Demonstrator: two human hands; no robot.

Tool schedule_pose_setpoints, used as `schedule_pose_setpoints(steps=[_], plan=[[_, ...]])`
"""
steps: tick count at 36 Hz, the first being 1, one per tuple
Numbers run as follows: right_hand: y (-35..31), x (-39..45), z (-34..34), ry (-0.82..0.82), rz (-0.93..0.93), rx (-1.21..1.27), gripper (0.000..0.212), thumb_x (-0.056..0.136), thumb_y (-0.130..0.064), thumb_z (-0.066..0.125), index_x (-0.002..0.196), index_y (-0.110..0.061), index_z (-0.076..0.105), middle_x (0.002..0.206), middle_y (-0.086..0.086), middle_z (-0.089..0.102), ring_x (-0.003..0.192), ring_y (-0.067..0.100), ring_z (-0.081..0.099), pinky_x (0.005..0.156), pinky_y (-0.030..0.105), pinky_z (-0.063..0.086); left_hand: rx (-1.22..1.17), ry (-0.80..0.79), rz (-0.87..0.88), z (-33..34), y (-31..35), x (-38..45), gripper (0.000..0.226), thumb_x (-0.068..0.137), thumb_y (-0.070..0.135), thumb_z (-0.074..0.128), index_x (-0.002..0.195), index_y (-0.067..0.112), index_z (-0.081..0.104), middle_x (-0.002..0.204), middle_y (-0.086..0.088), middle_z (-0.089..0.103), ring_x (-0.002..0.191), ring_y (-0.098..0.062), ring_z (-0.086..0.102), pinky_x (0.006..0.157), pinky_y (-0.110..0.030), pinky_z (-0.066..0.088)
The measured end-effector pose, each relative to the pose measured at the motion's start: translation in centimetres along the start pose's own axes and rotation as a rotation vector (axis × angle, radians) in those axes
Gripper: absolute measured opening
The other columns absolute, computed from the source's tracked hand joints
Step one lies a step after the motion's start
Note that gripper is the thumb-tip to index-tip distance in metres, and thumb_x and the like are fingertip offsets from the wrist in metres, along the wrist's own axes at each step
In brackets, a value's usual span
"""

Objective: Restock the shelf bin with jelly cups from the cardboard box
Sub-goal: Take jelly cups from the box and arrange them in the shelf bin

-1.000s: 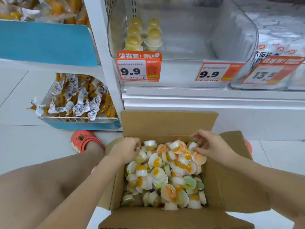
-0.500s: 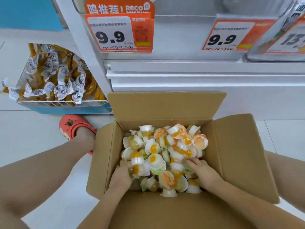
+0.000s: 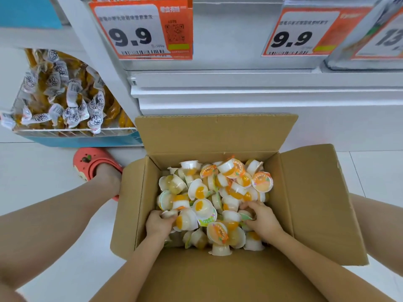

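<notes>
One cardboard box (image 3: 309, 192), three price tags (image 3: 139, 29), two hands (image 3: 158, 223).

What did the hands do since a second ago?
Both hands came back from the far edge of the cardboard box toward the person and dug into the near part of the jelly cups. The left hand and right hand now curl their fingers around cups. The view also tipped down, so the shelf bin is out of sight. The box stayed in place, full and open.
</notes>
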State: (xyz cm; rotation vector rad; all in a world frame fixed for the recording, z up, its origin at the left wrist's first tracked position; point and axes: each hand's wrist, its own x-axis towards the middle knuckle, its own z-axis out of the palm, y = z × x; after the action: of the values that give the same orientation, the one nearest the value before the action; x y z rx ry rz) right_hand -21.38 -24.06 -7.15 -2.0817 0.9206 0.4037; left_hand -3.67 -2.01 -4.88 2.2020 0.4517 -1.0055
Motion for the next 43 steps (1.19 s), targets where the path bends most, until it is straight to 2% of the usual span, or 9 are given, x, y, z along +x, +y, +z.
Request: schedule_pose_setpoints(steps=[6,9,13,17,21,29,34,39,43], plan=[[-0.5,-0.8,-1.0,0.141,0.160,0.222,0.030,0.076,0.011,0.060,0.071,-0.019,0.062,0.071,-0.004,0.058,0.069,0.011,0.051,0.054,0.008,0.042,0.170,-0.033,0.119,-1.5,0.3,-1.2,0.056,0.069,0.007,0.080,0.117,0.000,0.052,0.112,-0.012,0.058,0.100,-0.025,0.056,0.080,-0.029,0.045],[-1.1,-0.9,-1.5,0.134,0.185,0.161,0.025,0.077,0.009,0.059,0.073,-0.016,0.063,0.069,-0.002,0.056,0.069,0.014,0.051,0.053,0.009,0.038,0.217,-0.084,0.241,-2.4,1.4,-2.8,0.069,0.065,0.003,0.082,0.126,0.003,0.050,0.120,-0.012,0.058,0.115,-0.029,0.055,0.084,-0.025,0.044],[-2.1,-1.5,-2.4,0.157,0.174,0.151,0.020,0.079,0.005,0.062,0.074,-0.014,0.064,0.071,-0.001,0.060,0.074,0.016,0.056,0.053,0.011,0.037,0.213,-0.165,0.511,-3.6,2.5,-5.2,0.054,0.058,-0.004,0.080,0.103,0.018,0.062,0.098,0.003,0.066,0.098,-0.014,0.062,0.077,-0.019,0.047],[-5.3,-3.1,-5.3,0.241,0.118,0.226,0.023,0.076,0.001,0.070,0.069,-0.020,0.064,0.071,-0.001,0.063,0.072,0.016,0.058,0.057,0.018,0.042,0.078,-0.359,0.654,-5.3,4.8,-7.8,0.060,0.055,-0.006,0.085,0.103,0.021,0.062,0.102,0.008,0.067,0.098,-0.005,0.061,0.078,-0.018,0.048],[-11.4,-6.6,-9.6,0.334,-0.095,0.296,0.019,0.077,-0.002,0.070,0.074,-0.021,0.070,0.076,-0.002,0.067,0.068,0.006,0.058,0.056,0.009,0.044,-0.097,-0.530,0.648,-7.2,7.3,-10.5,0.065,0.058,-0.012,0.081,0.113,0.014,0.058,0.109,-0.001,0.068,0.104,-0.014,0.063,0.081,-0.023,0.052],[-20.5,-12.5,-13.1,0.812,-0.814,0.279,0.003,0.075,-0.006,0.068,0.075,-0.008,0.070,0.074,-0.014,0.059,0.078,-0.003,0.057,0.069,0.008,0.042,-0.462,-0.716,0.662,-9.3,12.1,-16.2,0.054,0.070,0.002,0.068,0.121,0.006,0.051,0.113,-0.009,0.067,0.099,-0.019,0.066,0.083,-0.029,0.056],[-23.4,-12.0,-13.5,0.753,-1.014,0.244,0.013,0.078,-0.014,0.062,0.081,-0.007,0.072,0.079,0.002,0.065,0.078,0.014,0.063,0.070,0.029,0.051,-0.581,-0.856,0.688,-10.6,15.4,-17.8,0.056,0.075,0.001,0.071,0.125,0.006,0.044,0.114,-0.013,0.062,0.102,-0.022,0.065,0.088,-0.041,0.055],[-24.6,-11.2,-15.3,0.566,-1.059,0.349,0.017,0.079,-0.015,0.060,0.085,-0.009,0.074,0.081,-0.007,0.064,0.079,0.008,0.062,0.072,0.025,0.052,-0.895,-1.041,0.563,-10.7,16.9,-17.9,0.094,0.049,0.018,0.092,0.129,0.012,0.043,0.121,-0.015,0.063,0.105,-0.024,0.065,0.075,-0.032,0.057],[-24.9,-10.3,-16.6,0.462,-1.071,0.378,0.010,0.080,-0.012,0.066,0.084,-0.014,0.075,0.083,-0.009,0.066,0.082,0.009,0.065,0.075,0.028,0.055,-0.957,-1.072,0.540,-10.4,18.0,-17.7,0.090,0.048,0.019,0.093,0.125,0.007,0.049,0.118,-0.017,0.065,0.101,-0.025,0.067,0.072,-0.031,0.058]])
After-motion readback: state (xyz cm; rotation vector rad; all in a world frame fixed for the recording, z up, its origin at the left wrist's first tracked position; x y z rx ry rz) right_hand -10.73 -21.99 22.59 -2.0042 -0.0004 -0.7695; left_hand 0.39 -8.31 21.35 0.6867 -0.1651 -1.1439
